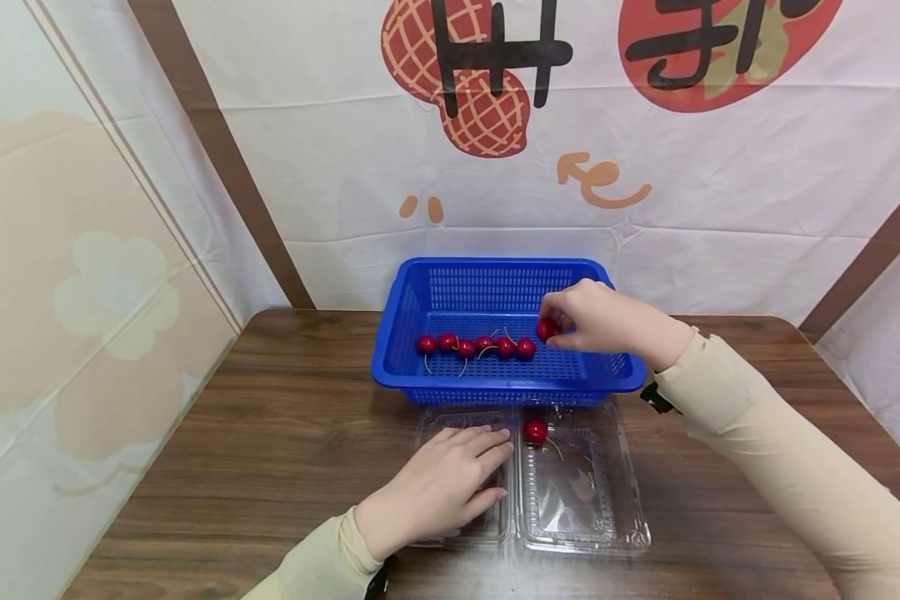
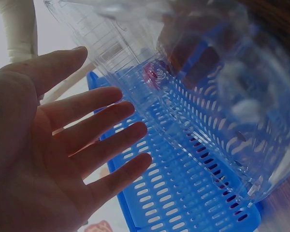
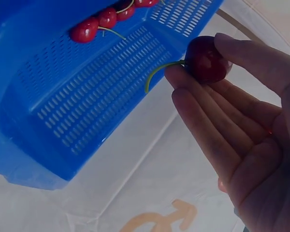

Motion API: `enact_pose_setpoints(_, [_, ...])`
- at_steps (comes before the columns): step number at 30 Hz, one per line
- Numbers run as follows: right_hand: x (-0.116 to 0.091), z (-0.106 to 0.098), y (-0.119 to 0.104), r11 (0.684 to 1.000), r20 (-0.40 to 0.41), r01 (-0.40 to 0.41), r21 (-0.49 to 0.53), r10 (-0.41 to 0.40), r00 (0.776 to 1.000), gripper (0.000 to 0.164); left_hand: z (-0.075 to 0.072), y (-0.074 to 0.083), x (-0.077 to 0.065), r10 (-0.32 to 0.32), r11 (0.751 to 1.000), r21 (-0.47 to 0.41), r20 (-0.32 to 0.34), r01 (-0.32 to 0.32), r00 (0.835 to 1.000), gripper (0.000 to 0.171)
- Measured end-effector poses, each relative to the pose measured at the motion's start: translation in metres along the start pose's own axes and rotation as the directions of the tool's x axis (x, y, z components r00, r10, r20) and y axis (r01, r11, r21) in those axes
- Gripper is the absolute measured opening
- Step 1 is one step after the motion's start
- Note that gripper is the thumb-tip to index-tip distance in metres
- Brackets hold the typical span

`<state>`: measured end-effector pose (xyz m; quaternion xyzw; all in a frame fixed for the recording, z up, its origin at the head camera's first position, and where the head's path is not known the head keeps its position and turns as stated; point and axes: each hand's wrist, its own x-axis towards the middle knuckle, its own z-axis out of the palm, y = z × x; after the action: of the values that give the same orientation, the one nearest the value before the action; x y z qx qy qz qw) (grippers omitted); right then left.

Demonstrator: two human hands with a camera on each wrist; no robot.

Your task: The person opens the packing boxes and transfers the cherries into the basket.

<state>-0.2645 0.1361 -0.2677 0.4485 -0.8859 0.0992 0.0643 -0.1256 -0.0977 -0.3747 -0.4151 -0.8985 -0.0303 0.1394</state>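
Observation:
My right hand pinches a dark red cherry between thumb and fingertips, over the right end of a blue basket. A green stem sticks out from that cherry. Inside the basket several red cherries lie in a row, some with stems showing. My left hand rests with straight fingers over the left half of a clear plastic clamshell box, which lies opened out in front of the basket. One cherry with a stem sits in the box's right half, near its back left corner.
Everything stands on a dark wooden table. Behind the basket hangs a white printed cloth, close to the table's back edge. Another cloth panel runs along the left side.

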Motion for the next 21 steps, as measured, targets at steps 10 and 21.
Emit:
enact_pose_setpoints(10, [0.013, 0.001, 0.007, 0.997, 0.063, -0.082, -0.007, 0.082, 0.995, 0.023, 0.0, 0.0, 0.0, 0.007, 1.0, 0.001, -0.01, -0.007, 1.0, 0.048])
enact_pose_setpoints(21, [0.027, 0.007, 0.012, 0.992, 0.117, -0.128, -0.007, 0.128, 0.985, 0.022, 0.0, 0.0, -0.001, 0.005, 1.0, -0.002, -0.009, -0.005, 1.0, 0.049])
